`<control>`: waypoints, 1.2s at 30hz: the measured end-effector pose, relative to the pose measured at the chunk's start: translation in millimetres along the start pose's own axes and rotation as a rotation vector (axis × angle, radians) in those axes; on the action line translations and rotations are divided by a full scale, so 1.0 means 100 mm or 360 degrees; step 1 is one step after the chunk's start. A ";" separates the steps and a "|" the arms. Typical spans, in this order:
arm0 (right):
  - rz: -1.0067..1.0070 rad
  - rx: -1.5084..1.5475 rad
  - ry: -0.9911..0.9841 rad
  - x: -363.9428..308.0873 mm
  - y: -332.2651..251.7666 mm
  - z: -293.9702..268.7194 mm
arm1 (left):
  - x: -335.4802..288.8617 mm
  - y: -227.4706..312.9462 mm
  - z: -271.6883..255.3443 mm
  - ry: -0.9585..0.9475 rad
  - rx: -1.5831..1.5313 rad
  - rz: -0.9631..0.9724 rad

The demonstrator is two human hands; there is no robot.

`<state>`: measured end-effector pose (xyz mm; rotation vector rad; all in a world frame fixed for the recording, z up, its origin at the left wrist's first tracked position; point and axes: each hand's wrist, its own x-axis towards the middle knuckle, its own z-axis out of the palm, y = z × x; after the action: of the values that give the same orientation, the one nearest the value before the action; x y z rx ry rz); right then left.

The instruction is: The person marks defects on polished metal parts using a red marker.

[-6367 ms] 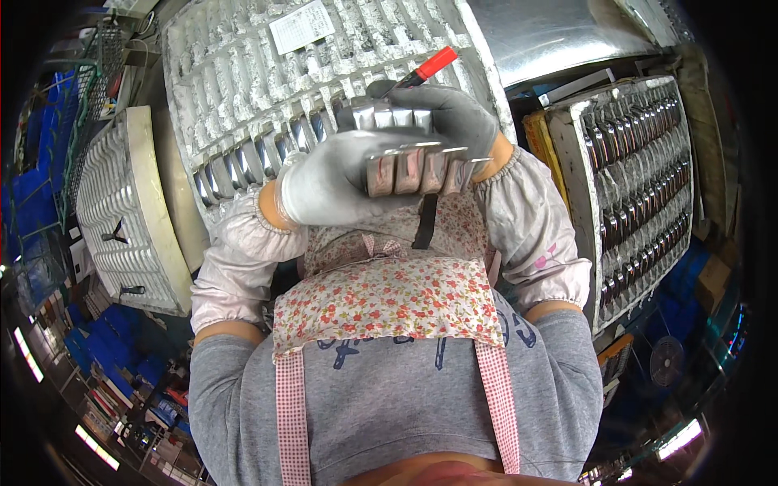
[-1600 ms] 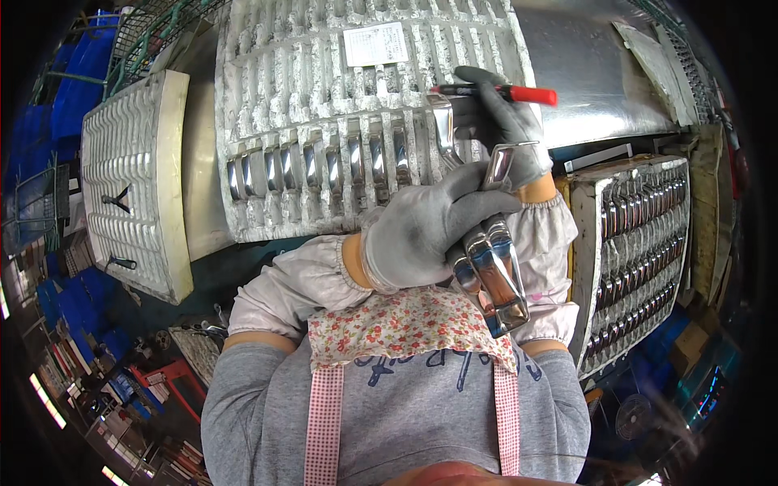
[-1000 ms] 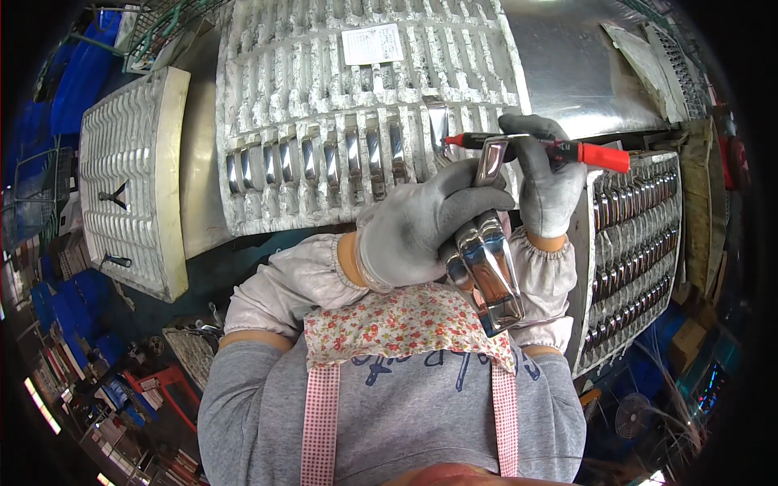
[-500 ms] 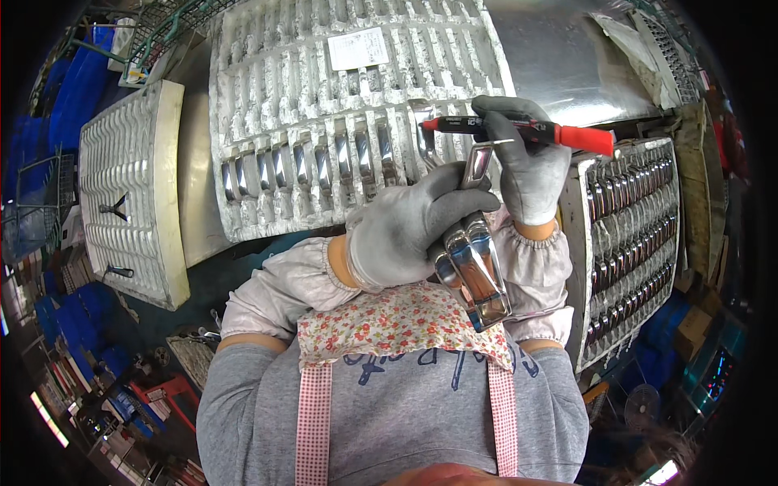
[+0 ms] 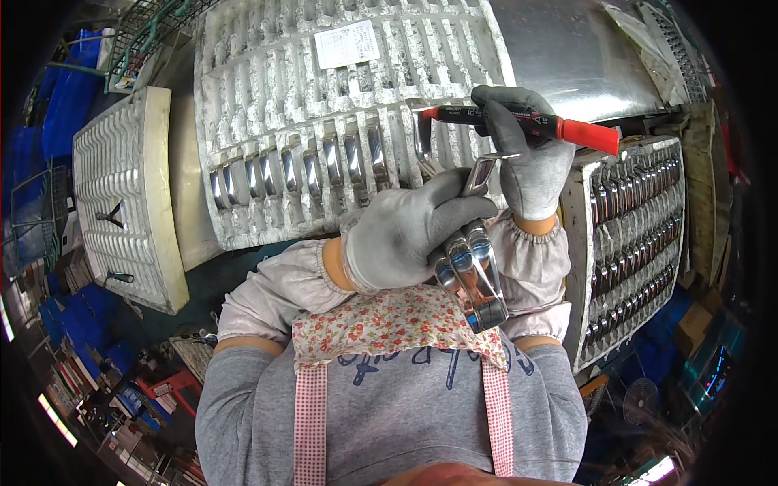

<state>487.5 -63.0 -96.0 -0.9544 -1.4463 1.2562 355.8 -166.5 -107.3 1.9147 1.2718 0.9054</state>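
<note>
Chrome-bright metal pieces (image 5: pixel 474 271), about three or four in a bundle, sit clamped in the grey-gloved left hand (image 5: pixel 405 239), held close against the floral apron (image 5: pixel 389 324) near the person's chest. Each piece is long, rounded and mirror-polished, and one stands up out of the bundle toward the right hand (image 5: pixel 527 158). That hand, also in a grey glove, is closed around a single marker (image 5: pixel 519 125) with a black barrel and a red cap, lying level with its tip pointing left, just above the raised piece.

Beyond the hands, a wide white foam tray (image 5: pixel 340 138) lies across the far side, its grooves holding a row of about eight shiny pieces; one paper label (image 5: pixel 347 43) rests on its far part. To the right, a second tray (image 5: pixel 640 235) is packed with many more pieces. Far to the left, a third tray (image 5: pixel 121 194) holds only a couple of small dark tools.
</note>
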 end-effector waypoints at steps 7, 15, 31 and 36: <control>0.0166 0.0305 -0.0056 -0.04 -0.04 -0.16 | 0.01 -0.07 0.01 0.0074 0.0045 0.0113; 0.0271 0.0083 -0.0130 -0.23 -0.17 -0.12 | 0.05 -0.21 0.08 0.0034 0.0332 0.0024; 0.0017 0.1315 -0.0827 0.20 0.55 -0.46 | 0.00 -0.20 0.02 0.0142 -0.1135 0.0365; -0.0268 0.0763 -0.0767 0.31 0.52 -0.20 | 0.09 -0.21 0.10 0.0130 -0.0414 0.0735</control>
<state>498.2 -19.8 -141.5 -0.2087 -1.4408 1.6737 355.9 -153.3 -128.4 2.0051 0.7139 1.3209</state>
